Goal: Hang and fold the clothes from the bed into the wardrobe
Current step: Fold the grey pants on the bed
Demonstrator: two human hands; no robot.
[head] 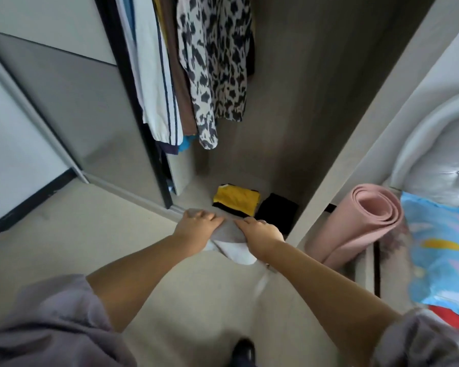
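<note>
We reach both arms out and down. Our left hand [196, 224] and right hand [260, 231] curl their fingers around a folded grey and white cloth [229, 241], holding it low at the open wardrobe's floor [196, 192], just before a folded yellow shirt [235, 200].

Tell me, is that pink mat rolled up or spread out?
Rolled up: the pink mat shows a spiral end and leans beside the wardrobe's side panel.

Loose grey-mauve sleeves [51, 321] cover both upper arms at lower left and lower right of frame; forearms bare. Dark shoe [243, 352] at bottom centre.
</note>
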